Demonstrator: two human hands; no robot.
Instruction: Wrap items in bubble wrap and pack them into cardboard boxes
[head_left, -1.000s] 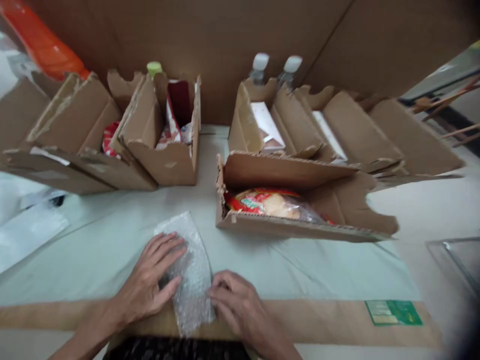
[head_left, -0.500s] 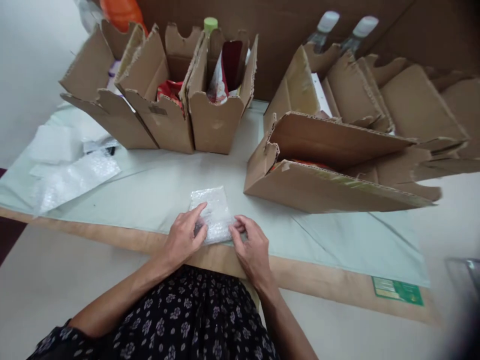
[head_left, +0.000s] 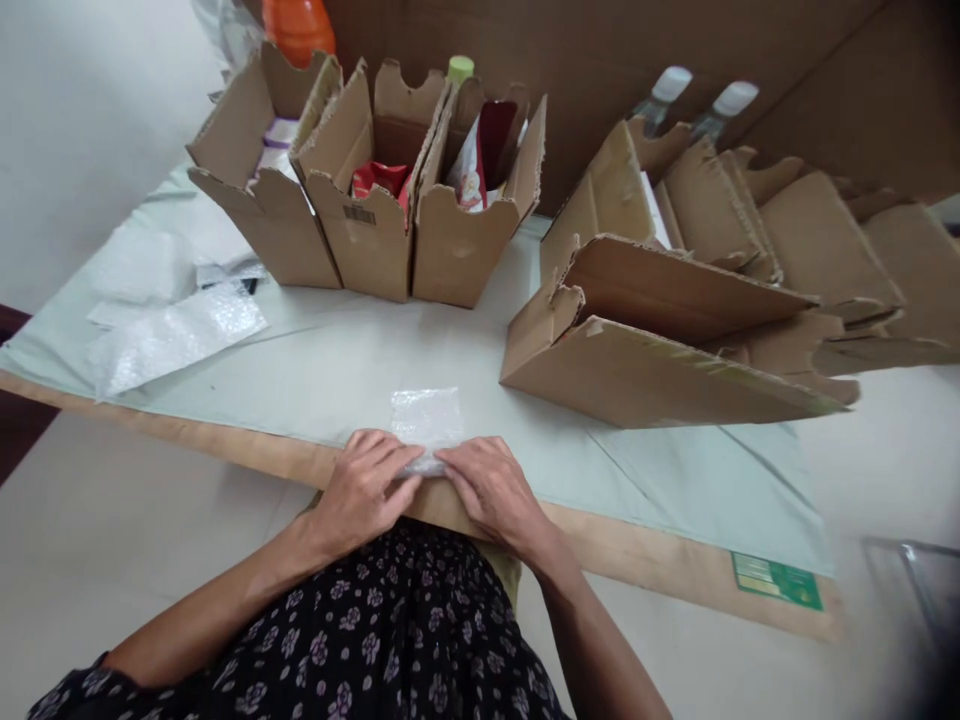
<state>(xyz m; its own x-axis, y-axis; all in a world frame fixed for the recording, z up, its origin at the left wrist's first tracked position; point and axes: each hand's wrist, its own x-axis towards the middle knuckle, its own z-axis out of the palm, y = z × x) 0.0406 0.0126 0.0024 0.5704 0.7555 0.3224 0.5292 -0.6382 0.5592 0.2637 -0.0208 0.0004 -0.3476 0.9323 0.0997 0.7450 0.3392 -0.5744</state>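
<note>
A small piece of clear bubble wrap (head_left: 427,413) lies flat near the table's front edge, its near end folded or rolled over. My left hand (head_left: 371,478) presses the near left corner, with thumb and fingers closed on the wrap. At the near right corner, my right hand (head_left: 491,488) grips the same fold, fingertips over the top and thumb below. The two hands almost meet along the fold. Whether anything lies inside the wrap, I cannot tell.
More bubble wrap (head_left: 180,335) and white foam sheets (head_left: 142,265) lie on the left. Cardboard holders (head_left: 457,255) with packets stand behind. A wide cardboard holder (head_left: 660,375) is at right, before two white-capped bottles (head_left: 731,100). A green label (head_left: 776,580) marks the front edge.
Both hands have come closer together over the near end of the bubble wrap, which is now folded shorter. The camera view has shifted slightly.
</note>
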